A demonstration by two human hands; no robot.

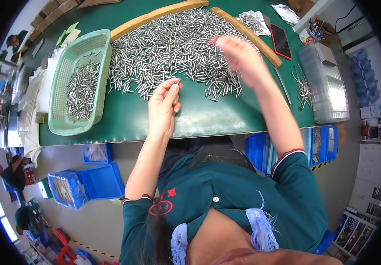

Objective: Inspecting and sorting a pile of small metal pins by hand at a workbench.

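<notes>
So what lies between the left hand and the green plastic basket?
In the head view, bare green tabletop with a few stray metal pins separates the left hand from the green plastic basket.

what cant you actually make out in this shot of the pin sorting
Head view only:
- Right hand: motion-blurred over the pile of metal pins, so what its fingers grip cannot be told.
- Left hand: pinches a pin tip; the rest is hidden by the fingers.
- Clear plastic box: contents too small and bent by the fisheye rim.
- Green basket: pins too small to count.
</notes>
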